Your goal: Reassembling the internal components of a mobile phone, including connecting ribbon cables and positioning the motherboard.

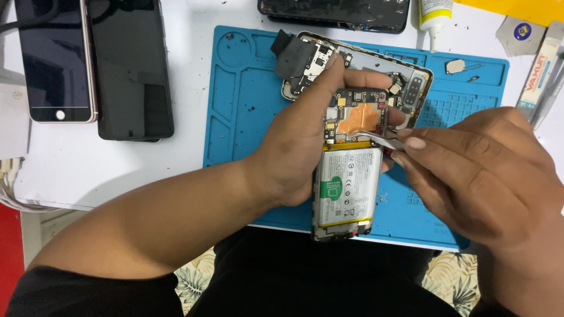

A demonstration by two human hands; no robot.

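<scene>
Our left hand (294, 152) wraps tightly around an opened phone (348, 170), held above the near edge of the ridged blue rubber mat (247, 111); its flat silver battery (346, 188) and copper-foiled circuit board (357, 117) face up; our right hand (476, 170) pinches a thin, pale flat tool (385, 140), its tip touching the board's lower edge; a second stripped phone frame (358, 64) lies on the mat behind; two glossy dark phones (94, 64) rest on the white table (188, 35), well apart to the left.
</scene>
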